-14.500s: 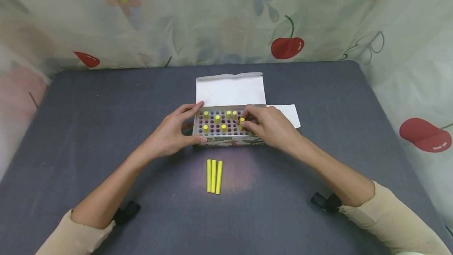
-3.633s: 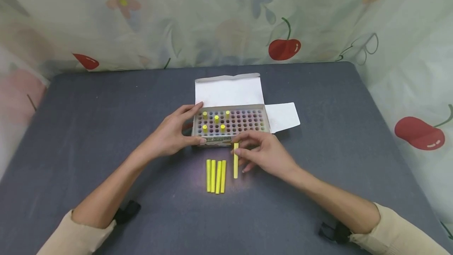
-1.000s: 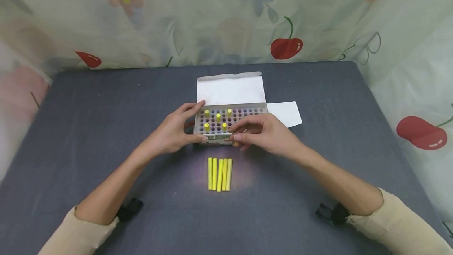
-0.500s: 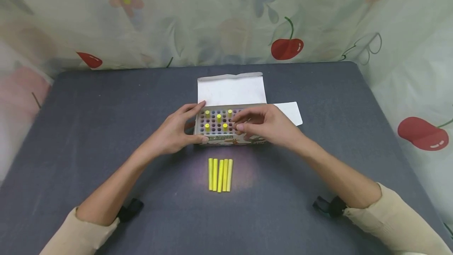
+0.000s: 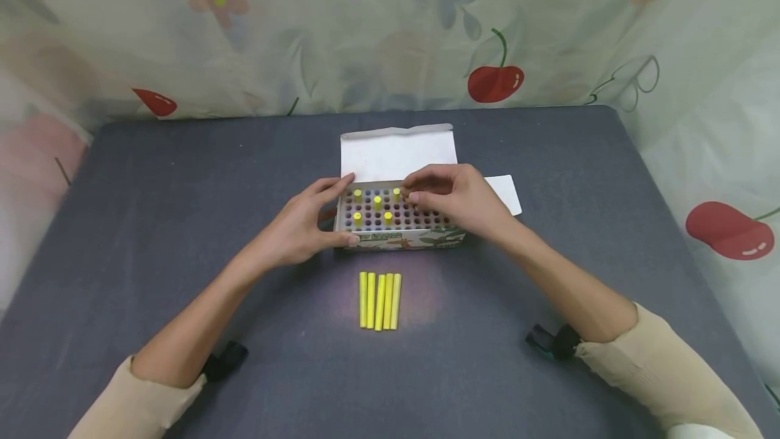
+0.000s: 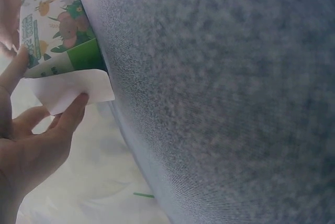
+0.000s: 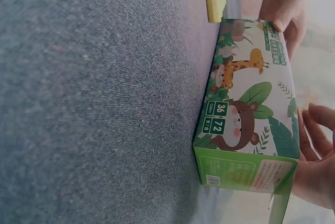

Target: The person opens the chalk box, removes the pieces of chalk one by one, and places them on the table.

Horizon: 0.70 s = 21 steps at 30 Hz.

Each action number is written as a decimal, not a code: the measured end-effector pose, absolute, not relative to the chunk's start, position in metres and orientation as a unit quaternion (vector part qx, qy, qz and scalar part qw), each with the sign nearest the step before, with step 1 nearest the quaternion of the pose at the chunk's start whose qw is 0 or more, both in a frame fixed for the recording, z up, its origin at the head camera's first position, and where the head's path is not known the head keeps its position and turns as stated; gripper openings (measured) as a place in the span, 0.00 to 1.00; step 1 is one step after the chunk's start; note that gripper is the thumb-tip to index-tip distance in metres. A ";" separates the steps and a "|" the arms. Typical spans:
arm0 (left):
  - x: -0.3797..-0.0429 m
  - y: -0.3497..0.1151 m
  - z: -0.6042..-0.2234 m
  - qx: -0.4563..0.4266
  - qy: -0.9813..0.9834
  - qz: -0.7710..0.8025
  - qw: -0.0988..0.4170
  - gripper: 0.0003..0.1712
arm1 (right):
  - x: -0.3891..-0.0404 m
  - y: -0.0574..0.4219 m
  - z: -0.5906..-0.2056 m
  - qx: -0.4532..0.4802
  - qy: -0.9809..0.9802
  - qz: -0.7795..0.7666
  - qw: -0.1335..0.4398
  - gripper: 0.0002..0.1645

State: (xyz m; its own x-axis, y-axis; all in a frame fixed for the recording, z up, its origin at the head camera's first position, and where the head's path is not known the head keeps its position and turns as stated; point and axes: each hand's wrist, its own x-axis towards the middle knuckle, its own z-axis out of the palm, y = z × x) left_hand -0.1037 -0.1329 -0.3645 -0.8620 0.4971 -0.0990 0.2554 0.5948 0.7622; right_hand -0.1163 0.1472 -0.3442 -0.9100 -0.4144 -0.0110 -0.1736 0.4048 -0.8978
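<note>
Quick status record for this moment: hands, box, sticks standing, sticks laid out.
left hand: holds the box's left end
right hand: over the box's far row, fingertips at a standing stick; grip unclear
box: open, lid flap back, printed front faces the person
standing yellow sticks: five
laid-out yellow sticks: five, side by side on the table

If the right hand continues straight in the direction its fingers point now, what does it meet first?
Probably the raised yellow stick in the back row of the box. The right hand points leftward over the holes, with its fingertips right beside that stick; height above it is unclear.
</note>
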 end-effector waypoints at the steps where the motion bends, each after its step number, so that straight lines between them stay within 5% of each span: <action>1: -0.104 -0.133 -0.365 0.213 0.880 0.396 0.153 0.57 | -0.117 0.146 -0.344 -0.178 0.832 -0.512 0.114 0.13; 21: -0.103 -0.133 -0.365 0.214 0.879 0.398 0.150 0.57 | -0.124 0.129 -0.341 -0.145 0.895 -0.404 0.118 0.14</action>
State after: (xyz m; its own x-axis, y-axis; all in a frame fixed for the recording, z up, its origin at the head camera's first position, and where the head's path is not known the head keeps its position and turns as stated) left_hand -0.1035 -0.1330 -0.3647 -0.8635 0.4955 -0.0944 0.2558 0.5915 0.7647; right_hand -0.1242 0.1287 -0.3410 -0.9301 -0.3551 -0.0935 -0.1647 0.6308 -0.7582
